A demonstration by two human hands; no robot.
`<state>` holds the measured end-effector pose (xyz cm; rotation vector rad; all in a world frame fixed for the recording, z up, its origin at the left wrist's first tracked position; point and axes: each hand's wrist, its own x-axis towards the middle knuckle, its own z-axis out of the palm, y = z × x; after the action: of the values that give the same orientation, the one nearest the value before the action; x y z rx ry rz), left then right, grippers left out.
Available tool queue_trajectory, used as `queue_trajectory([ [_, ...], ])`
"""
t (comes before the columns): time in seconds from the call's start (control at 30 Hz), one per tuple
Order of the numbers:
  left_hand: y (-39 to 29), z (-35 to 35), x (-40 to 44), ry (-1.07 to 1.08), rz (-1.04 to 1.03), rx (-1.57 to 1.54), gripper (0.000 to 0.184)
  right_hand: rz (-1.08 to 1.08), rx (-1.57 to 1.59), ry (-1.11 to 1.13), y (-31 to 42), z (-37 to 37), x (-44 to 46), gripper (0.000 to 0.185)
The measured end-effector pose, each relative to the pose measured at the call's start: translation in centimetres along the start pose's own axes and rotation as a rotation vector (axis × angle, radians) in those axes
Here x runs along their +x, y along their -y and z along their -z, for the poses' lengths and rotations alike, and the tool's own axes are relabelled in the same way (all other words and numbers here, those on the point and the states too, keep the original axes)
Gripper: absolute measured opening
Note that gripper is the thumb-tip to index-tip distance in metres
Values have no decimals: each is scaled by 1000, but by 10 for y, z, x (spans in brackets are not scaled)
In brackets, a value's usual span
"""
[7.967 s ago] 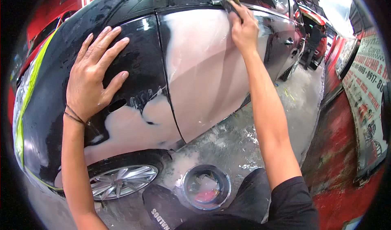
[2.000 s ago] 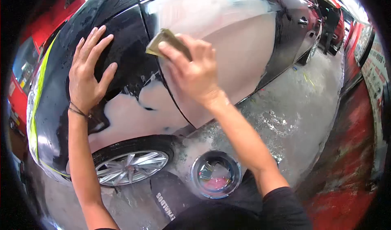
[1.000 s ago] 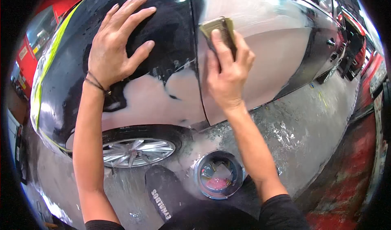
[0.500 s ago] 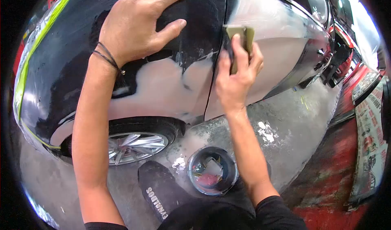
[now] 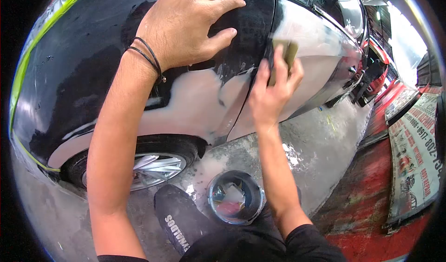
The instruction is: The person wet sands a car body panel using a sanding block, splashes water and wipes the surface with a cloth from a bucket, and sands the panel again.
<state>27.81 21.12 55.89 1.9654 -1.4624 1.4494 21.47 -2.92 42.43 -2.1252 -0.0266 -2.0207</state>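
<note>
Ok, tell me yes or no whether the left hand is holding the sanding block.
No, the right hand grips the block, while the left hand rests on the black panel.

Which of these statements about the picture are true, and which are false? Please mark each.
1. The right hand holds a pad at the car door. True.
2. The left hand squeezes a cloth. False: it shows no cloth and lies spread on the black panel.
3. Dark cords circle the left wrist. True.
4. The bucket stands on the car's roof. False: it is on the floor, near the wheel.
</note>
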Motion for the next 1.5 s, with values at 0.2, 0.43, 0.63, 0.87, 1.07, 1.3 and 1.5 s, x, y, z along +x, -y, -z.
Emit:
queue_trajectory([
  [0.2,1,1,2,49,32,49,50,-16,27,-16,4,-10,20,50],
  [0.43,13,-29,-7,-53,5,129,52,92,36,66,-17,6,33,50],
  [0.63,9,-20,-4,-1,24,119,53,142,-64,71,-34,-14,123,48],
  [0.87,5,-16,0,27,39,133,53,200,-37,131,-48,20,55,52],
  [1.07,3,-17,1,16,51,124,48,106,-9,42,-93,-17,146,49],
  [1.3,3,-14,1,48,50,131,52,176,106,120,-80,16,65,54],
  [1.5,4,-20,0,51,65,152,54,114,36,37,-149,-23,179,44],
])
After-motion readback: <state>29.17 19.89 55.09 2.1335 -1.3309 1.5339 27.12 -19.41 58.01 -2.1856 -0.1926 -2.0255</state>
